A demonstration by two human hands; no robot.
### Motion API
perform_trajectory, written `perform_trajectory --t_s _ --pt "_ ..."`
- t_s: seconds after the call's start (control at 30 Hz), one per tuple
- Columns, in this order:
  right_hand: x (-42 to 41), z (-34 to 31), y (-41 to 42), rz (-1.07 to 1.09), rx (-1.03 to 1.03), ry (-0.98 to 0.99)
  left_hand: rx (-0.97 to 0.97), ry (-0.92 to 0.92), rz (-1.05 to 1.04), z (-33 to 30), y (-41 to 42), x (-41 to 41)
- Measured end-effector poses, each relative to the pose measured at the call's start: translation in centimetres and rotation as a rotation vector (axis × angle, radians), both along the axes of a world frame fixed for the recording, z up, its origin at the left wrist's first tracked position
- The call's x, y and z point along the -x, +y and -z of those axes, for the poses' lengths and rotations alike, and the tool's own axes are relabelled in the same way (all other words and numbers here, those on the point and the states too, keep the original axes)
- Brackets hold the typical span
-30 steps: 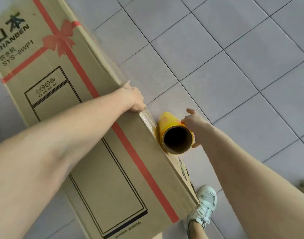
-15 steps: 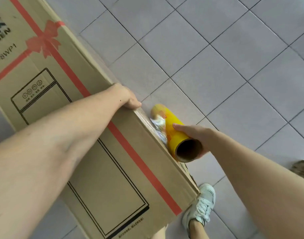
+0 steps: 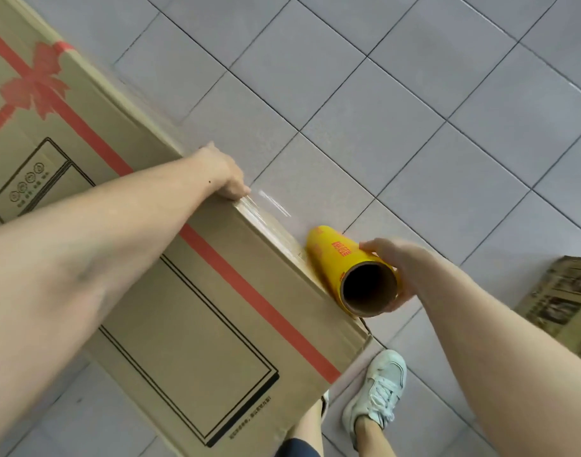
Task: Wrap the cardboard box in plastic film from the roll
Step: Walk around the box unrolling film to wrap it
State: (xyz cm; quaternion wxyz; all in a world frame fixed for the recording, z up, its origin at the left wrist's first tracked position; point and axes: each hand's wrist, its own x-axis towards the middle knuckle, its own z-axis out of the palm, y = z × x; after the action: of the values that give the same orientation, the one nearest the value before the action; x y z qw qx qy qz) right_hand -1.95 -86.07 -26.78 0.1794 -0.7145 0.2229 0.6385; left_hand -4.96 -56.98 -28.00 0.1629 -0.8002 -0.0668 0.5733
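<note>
A tall cardboard box with a red printed ribbon and black line drawing fills the left and middle. My left hand rests over its far top edge, fingers curled over the rim, pressing the end of the clear film there. My right hand grips the yellow film roll near its open cardboard core, held against the box's right side. A shiny strip of film stretches from my left hand to the roll along the box's side.
Grey floor tiles spread to the right and behind the box. My white sneaker stands just below the box's near corner. Another printed carton lies at the right edge.
My right hand has drawn the roll away from my left hand along the box's side, and more film now stretches between them. My left hand stays on the box edge.
</note>
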Motion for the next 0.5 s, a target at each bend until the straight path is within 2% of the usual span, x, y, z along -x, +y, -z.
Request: perform_trajectory --t_s 0.1,0.13,0.2,0.3,0.4,0.5 --pt "-1.7 0.5 3.2 -0.575 -0.034 -0.252 0.176 -0.095 -0.049 0.7 -3.0 -1.1" --pt "-1.7 1.3 3.9 -0.704 -0.042 -0.27 0.271 -0.084 -0.101 1.3 -4.2 -1.1" --pt "-1.1 2.4 5.2 -0.798 -0.098 -0.291 0.376 0.034 -0.143 2.9 -6.9 -0.3" --pt "0.5 2.6 6.1 -0.826 -0.106 -0.185 0.368 0.271 -0.09 4.8 -9.4 1.8" --pt "0.9 2.3 3.9 -0.738 0.0 -0.048 0.308 0.36 -0.185 6.1 -9.2 2.2" --pt "0.3 1.7 -0.8 -0.286 0.028 0.05 0.263 0.311 -0.152 6.0 -9.3 1.7"
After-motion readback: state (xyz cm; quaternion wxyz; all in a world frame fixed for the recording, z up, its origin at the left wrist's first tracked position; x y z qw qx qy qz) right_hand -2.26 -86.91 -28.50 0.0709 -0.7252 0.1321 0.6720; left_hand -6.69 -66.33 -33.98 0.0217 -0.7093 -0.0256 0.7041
